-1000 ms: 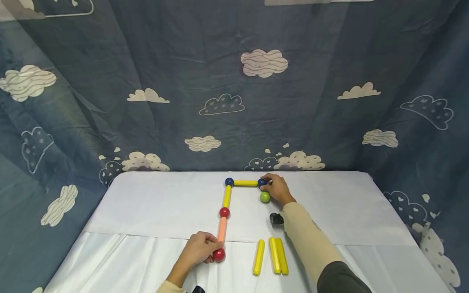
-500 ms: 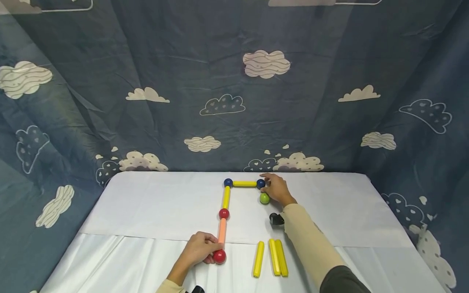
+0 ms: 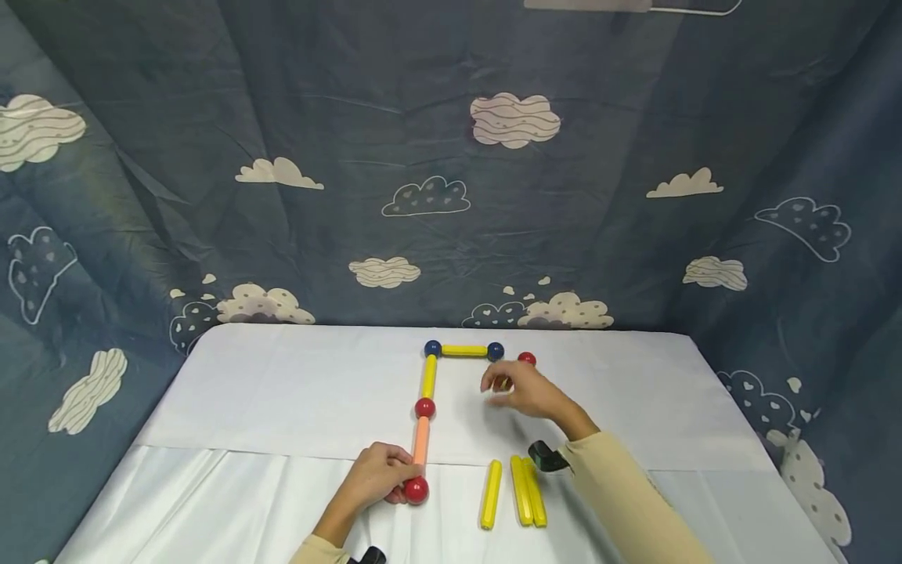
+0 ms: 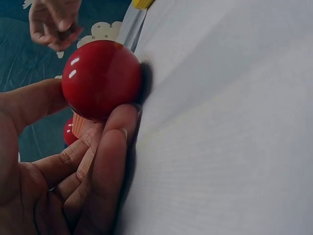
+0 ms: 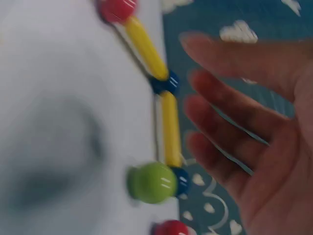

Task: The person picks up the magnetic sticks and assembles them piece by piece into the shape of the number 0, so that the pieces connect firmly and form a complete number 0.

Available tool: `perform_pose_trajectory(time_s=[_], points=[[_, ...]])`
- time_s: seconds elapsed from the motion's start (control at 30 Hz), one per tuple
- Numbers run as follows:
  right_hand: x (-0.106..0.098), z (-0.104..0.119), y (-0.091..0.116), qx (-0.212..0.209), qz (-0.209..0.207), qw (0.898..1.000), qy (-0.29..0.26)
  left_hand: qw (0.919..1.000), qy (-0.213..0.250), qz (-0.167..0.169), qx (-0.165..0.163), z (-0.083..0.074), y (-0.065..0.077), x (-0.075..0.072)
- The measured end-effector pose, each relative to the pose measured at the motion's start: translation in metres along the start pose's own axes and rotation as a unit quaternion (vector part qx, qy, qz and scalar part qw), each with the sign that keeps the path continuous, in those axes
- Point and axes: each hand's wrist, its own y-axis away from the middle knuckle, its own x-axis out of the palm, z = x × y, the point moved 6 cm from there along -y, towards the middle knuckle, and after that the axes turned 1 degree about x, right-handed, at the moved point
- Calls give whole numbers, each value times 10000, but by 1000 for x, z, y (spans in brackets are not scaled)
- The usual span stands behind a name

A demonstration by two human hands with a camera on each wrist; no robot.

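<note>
My left hand (image 3: 378, 475) grips the near red ball (image 4: 101, 81), thumb on one side and fingers on the other. From that ball a pink rod (image 3: 421, 440) leads away to a second red ball (image 3: 425, 408). A yellow rod (image 3: 429, 377) continues to a blue ball (image 3: 433, 349), and another yellow rod (image 3: 463, 351) runs right to a second blue ball (image 3: 496, 351). Just in front of that end hovers my right hand (image 3: 528, 392), fingers loosely bent and holding nothing. It mostly hides the green ball (image 5: 155, 182) in the head view.
Another red ball (image 3: 526, 359) lies at the back, right of the chain. Several loose yellow rods (image 3: 491, 495) lie on the white cloth (image 3: 282, 392) between my arms. A dark curtain with clouds (image 3: 423, 235) hangs behind the table.
My right hand has let go of the far-right blue ball and come back toward me, uncovering the red ball behind it. The left hand keeps its grip in place.
</note>
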Motion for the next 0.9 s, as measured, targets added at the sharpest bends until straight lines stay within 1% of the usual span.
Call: perform_pose_trajectory(time_s=[0.07,0.13,0.17,0.23,0.3,0.4,0.47,0.57,0.77,0.9], points=[[18,5,12,-66,764,9970,-132,10000,3,32,-34,0,0,1],[37,7,24,10,1436,9894,-236,10000,11,40,-59,0,1,1],[44,9,30,51,1705,9849,-296,10000,16,42,-57,-1,1,1],[57,9,39,216,2113,9765,-354,10000,4,30,-40,-2,1,0],[65,10,45,334,2335,9714,-254,10000,-13,13,-26,-3,1,-1],[72,9,50,429,2412,9695,120,10000,-49,26,-41,-3,0,0],[74,9,52,389,2339,9706,414,9999,-99,42,-38,-4,-1,0],[76,8,51,294,2198,9735,561,9999,-134,79,-8,-6,-2,0],[78,6,48,237,2062,9776,342,9997,-223,-34,68,-10,2,1],[80,7,50,178,1951,9804,226,9993,-363,-71,-11,-11,7,2]])
